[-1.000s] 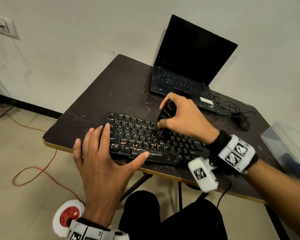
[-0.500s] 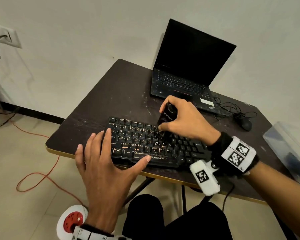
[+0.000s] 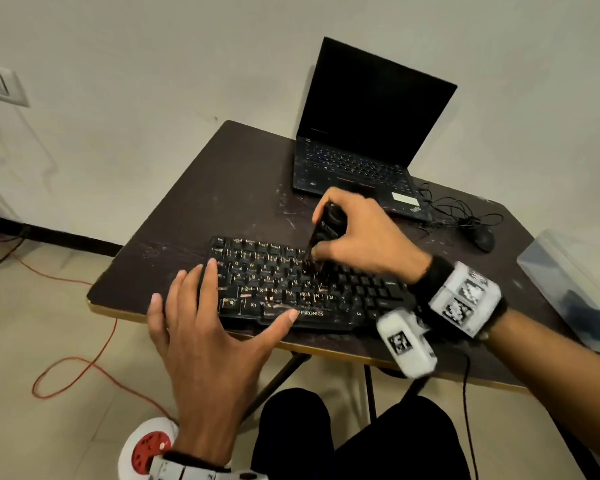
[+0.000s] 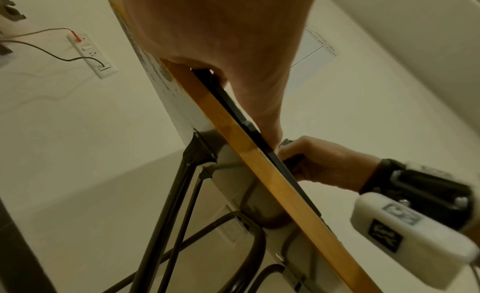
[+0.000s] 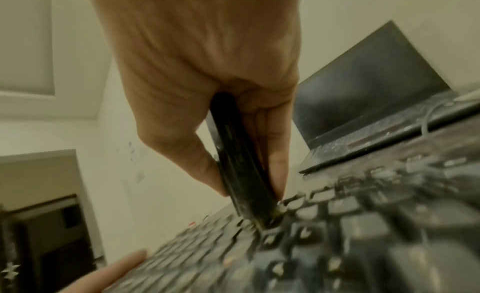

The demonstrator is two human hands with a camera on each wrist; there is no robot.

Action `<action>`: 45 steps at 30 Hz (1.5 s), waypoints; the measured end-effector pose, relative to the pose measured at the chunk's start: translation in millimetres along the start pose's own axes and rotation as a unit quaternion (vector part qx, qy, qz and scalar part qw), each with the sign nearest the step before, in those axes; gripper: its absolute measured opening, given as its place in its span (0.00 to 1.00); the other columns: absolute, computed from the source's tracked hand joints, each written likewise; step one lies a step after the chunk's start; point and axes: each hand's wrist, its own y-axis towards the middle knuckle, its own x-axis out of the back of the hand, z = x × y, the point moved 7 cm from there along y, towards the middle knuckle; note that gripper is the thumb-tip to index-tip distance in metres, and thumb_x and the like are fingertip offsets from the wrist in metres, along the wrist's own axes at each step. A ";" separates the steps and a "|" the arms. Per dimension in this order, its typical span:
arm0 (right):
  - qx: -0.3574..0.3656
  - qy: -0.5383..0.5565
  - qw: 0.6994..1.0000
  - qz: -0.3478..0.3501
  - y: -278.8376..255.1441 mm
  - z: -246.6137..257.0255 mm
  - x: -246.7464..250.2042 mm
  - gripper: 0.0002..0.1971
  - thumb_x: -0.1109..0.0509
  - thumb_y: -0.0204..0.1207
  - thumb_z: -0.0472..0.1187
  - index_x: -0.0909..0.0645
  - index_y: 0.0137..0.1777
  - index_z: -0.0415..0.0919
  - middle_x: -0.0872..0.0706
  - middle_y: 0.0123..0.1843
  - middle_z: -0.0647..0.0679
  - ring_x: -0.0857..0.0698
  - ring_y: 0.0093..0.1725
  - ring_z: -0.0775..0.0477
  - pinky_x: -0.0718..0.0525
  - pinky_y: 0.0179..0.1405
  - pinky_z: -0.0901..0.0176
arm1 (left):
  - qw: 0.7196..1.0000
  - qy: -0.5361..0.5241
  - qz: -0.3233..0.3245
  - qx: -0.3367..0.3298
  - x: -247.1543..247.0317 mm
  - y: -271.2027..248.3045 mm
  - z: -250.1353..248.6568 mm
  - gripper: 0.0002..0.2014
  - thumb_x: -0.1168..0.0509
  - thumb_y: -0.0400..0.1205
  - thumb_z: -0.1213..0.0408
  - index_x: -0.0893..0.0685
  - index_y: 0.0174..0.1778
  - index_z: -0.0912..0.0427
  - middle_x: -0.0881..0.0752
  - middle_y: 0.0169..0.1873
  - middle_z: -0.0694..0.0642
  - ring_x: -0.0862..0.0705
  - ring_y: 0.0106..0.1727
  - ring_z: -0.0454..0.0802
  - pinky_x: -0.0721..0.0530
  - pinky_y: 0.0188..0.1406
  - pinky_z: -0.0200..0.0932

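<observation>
A black keyboard (image 3: 284, 285) with worn keys lies near the front edge of a dark table (image 3: 229, 202). My right hand (image 3: 357, 237) grips a slim black brush-like tool (image 3: 324, 233), tilted, its lower end pressed among the middle keys. The right wrist view shows that black tool (image 5: 239, 164) pinched between thumb and fingers, its tip on the keyboard (image 5: 337, 236). My left hand (image 3: 208, 327) lies flat with fingers spread over the keyboard's left end, the thumb on its front edge. In the left wrist view the left hand (image 4: 233, 61) rests on the table's edge.
An open black laptop (image 3: 364, 140) with a dark screen stands at the back of the table. A black mouse (image 3: 484, 239) and its tangled cable lie to its right. A clear plastic box (image 3: 568, 289) sits at the right edge. An orange cable (image 3: 84, 362) runs across the floor.
The right hand has moved the tool slightly along the keys. The left hand keeps its place on the keyboard's left end; the camera view has shifted a little.
</observation>
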 end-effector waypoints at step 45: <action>0.040 0.027 0.999 0.009 -12.0 8.2 2.3 0.20 0.13 0.68 0.41 0.19 0.53 0.55 0.09 0.44 0.53 0.09 0.41 0.51 0.10 0.43 0.49 | 1.000 0.006 -0.013 -0.002 0.1 1.8 1.2 0.60 0.38 0.65 0.16 0.27 0.84 0.58 0.24 0.80 0.59 0.34 0.88 0.55 0.54 0.90 0.55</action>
